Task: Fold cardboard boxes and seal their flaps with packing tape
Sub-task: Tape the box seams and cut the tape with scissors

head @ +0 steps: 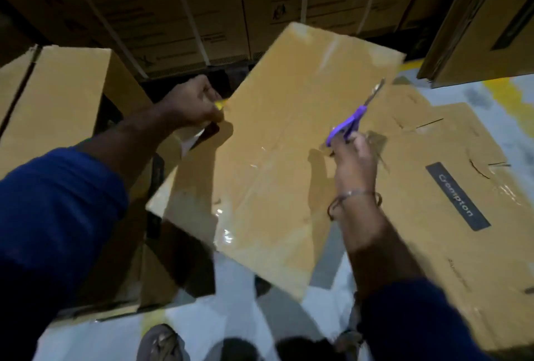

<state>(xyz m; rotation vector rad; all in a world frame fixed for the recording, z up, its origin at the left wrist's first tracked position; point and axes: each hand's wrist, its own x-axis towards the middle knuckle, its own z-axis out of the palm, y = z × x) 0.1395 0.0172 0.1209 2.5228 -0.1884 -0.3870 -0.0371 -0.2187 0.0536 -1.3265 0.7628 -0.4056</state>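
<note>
A folded brown cardboard box (pixel 277 141) stands in front of me, its top face closed with a strip of clear packing tape (pixel 260 164) running along the seam. My left hand (pixel 193 103) is at the box's far left edge, closed on something with a yellow part, probably a tape roll (pixel 221 104); most of it is hidden by the fingers. My right hand (pixel 355 158) is over the right side of the box, gripping purple-handled scissors (pixel 351 122) whose blades point up and away.
A flattened carton with a dark "Crompton" label (pixel 456 196) lies on the floor at right. Another upright box (pixel 57 100) stands at left. Stacked strapped cartons (pixel 202 14) form a wall behind. Grey floor with yellow marking (pixel 502 94); my feet at the bottom edge.
</note>
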